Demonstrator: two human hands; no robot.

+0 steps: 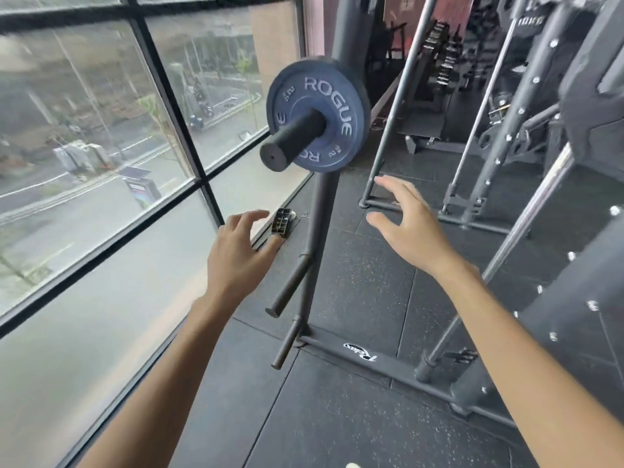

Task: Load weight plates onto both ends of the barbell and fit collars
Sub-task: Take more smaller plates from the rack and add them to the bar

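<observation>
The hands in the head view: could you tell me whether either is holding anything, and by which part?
Nothing is held. The left hand and right hand are both open and empty, below the blue plate.

We note one blue Rogue weight plate (332,106) upright on a black storage peg (292,141), seated at its base.

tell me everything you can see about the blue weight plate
The blue weight plate is a round disc, seemingly rubber-coated, with raised pale lettering reading ROGUE around its face and small weight markings too blurred to read. It hangs upright on a black horizontal peg through its centre hole, the peg end sticking out toward the camera. The peg belongs to a dark upright post. Neither hand touches the plate; both are open below it.
</observation>
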